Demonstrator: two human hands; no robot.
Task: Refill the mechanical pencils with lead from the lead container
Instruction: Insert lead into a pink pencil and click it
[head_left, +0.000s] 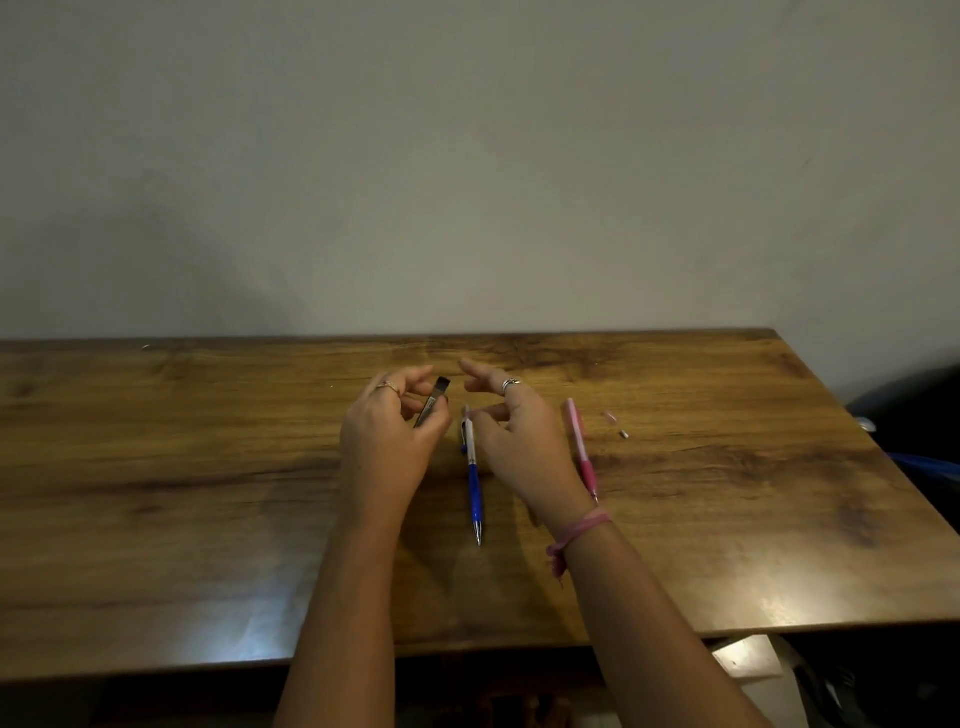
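- On wooden table (208, 467), w/ far edge against plain wall (467, 156) at 12 o'clock, near edge at 6, right edge slanting from 1 to 4 o'clock.
- Bare tabletop on wide stretch toward 9 o'clock, also between hands and near edge; less room toward 3, where small bits lie.
- Left hand (387, 434), mid-table: fingers curled round slim dark lead container (432, 401), tilted, cap end pointing to 1 o'clock, lifted off table. Ring on one finger.
- Right hand (514, 431), just at 3 o'clock of left: index + thumb reaching toward container, not touching it; lower fingers loosely curled, fingertip near blue pencil's top end. Can't tell if it pinches anything.
- Blue mechanical pencil (474, 478) lies between hands, tip at 6 o'clock.
- Pink mechanical pencil (582, 447) at 3 o'clock of right hand, flat, tip at 6, partly behind wrist.
- Pink cap (610, 415) and small grey piece (624, 434) further toward 3, apart from pink pencil.
- Pink wristband (579, 530) on right wrist.
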